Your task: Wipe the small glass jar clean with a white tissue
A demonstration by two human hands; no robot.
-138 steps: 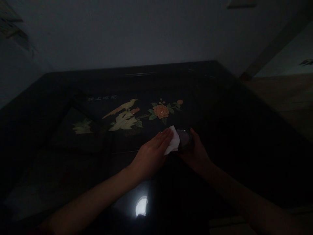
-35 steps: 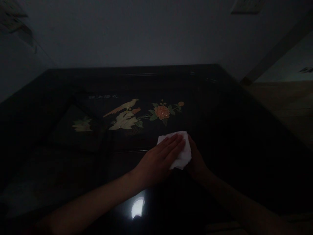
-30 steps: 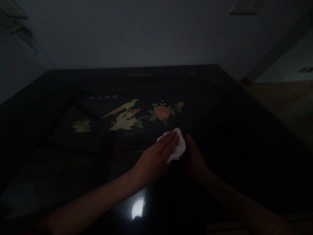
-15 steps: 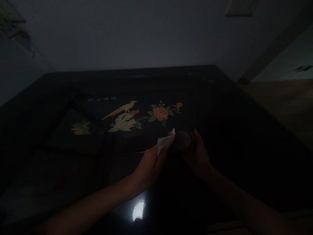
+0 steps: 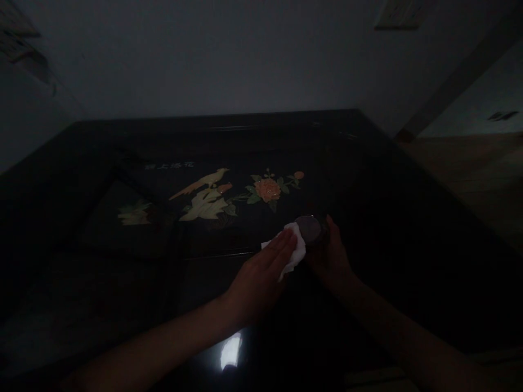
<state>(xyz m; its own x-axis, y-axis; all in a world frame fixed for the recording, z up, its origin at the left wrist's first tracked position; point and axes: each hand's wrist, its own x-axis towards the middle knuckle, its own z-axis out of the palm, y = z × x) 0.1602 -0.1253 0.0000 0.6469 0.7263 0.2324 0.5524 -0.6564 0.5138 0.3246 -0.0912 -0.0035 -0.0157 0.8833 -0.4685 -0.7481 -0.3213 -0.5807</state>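
Observation:
My left hand (image 5: 265, 269) presses a crumpled white tissue (image 5: 299, 251) against the near left side of a dark round object (image 5: 309, 228). That object has a flat, greyish circular face turned up towards me; the dim light hides what kind of thing it is. Around its right side and underneath curls my right hand (image 5: 334, 256), its fingers partly lost in shadow. Both hands are over the glossy black table (image 5: 347, 158), near the coloured bird (image 5: 204, 188) and flower (image 5: 267, 189) decoration on its top.
A pale wall (image 5: 212, 60) rises behind the table, with a socket plate (image 5: 398, 13) at the upper right and another socket (image 5: 14, 46) at the far left. Wooden floor (image 5: 482, 163) shows on the right. A bright reflection glints on the near tabletop.
My left hand has turned over, its back now facing up, and moved slightly right with the tissue, which shows more widely. My right hand keeps its hold on the round object.

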